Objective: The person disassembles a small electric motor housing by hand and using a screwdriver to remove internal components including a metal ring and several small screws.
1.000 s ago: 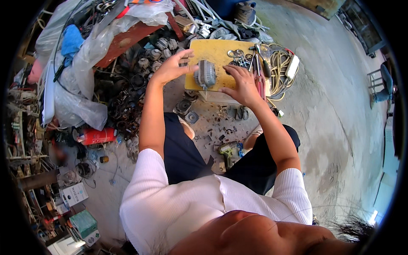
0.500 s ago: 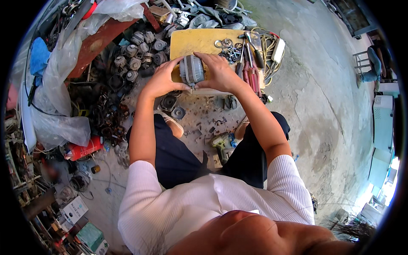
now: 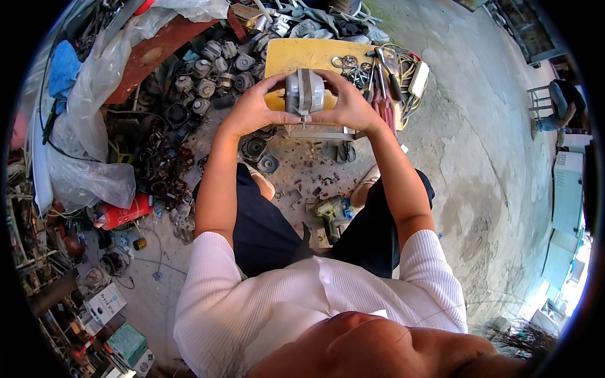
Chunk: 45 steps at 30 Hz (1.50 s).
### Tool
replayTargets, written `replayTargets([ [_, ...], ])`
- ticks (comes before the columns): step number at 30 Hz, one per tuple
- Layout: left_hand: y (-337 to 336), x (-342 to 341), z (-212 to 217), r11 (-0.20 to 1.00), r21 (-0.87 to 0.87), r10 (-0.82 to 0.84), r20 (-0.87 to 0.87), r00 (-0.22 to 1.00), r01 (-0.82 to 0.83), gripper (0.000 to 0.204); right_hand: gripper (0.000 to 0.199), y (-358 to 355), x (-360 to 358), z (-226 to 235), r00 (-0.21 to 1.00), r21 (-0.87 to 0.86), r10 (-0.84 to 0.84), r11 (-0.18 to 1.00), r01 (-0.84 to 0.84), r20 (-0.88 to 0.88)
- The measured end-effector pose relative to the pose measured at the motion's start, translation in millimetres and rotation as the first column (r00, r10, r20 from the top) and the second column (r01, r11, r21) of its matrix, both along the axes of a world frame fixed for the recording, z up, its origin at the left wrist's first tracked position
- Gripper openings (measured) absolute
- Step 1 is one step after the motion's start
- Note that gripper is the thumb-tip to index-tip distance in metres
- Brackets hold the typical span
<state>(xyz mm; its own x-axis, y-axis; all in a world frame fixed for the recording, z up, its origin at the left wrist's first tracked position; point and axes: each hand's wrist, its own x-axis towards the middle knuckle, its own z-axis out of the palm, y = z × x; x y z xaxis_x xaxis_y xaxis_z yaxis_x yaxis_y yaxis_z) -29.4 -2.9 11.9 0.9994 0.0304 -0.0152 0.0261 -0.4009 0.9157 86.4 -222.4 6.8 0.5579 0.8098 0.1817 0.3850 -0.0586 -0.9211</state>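
Note:
Between my two hands sits a small electric motor (image 3: 305, 92), a rounded silver-grey casing with a darker band round its middle and a short shaft. My left hand (image 3: 259, 108) curves round its left side, thumb along the near edge. Round the right side wraps my right hand (image 3: 348, 106), its thumb meeting the near edge close to the other. The motor is held over the near part of a yellow board (image 3: 296, 53) on a low stand. My fingertips behind the casing are partly hidden.
Right on the board lie red-handled pliers (image 3: 383, 107), screwdrivers and metal rings (image 3: 343, 62). A power strip (image 3: 418, 79) with coiled cable is beside it. Several motors (image 3: 205, 88) are heaped at left. A green drill (image 3: 328, 217) lies between my feet. A person (image 3: 563, 104) is at far right.
The motor has come slightly nearer the board's near edge in my hands and looks turned a little. Both hands have closed in more evenly round it, thumbs now close together.

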Motion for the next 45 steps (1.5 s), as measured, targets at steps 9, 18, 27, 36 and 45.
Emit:
replayTargets([
  [9, -29.6, 16.1, 5.6, 0.851, -0.524, -0.039, -0.13, 0.991, -0.036, 0.094, 0.078, -14.1, -1.0, 12.5, 0.855, 0.084, -0.008, 0.995, 0.06, -0.518],
  [18, -40.2, 26.3, -3.0, 0.797, -0.6, -0.031, -0.149, 0.988, -0.065, 0.085, 0.071, -28.3, 7.3, 15.9, 0.847, 0.085, 0.031, 0.996, 0.017, -0.53],
  [27, -51.4, 31.5, 6.2, 0.754, -0.655, -0.049, -0.129, 0.991, -0.048, 0.088, 0.073, -34.4, 8.0, 18.8, 0.835, 0.103, -0.043, 0.988, 0.118, -0.548],
  [36, -62.8, 41.0, -5.1, 0.697, -0.712, -0.01, -0.123, 0.992, -0.082, 0.082, 0.069, -46.1, 11.3, 23.0, 0.843, 0.12, -0.005, 0.989, 0.082, -0.537],
  [45, -71.0, 48.4, -10.2, 0.667, -0.737, 0.035, -0.117, 0.993, -0.11, 0.086, 0.068, -45.3, 20.0, 19.4, 0.856, 0.116, -0.082, 0.98, 0.163, -0.511],
])
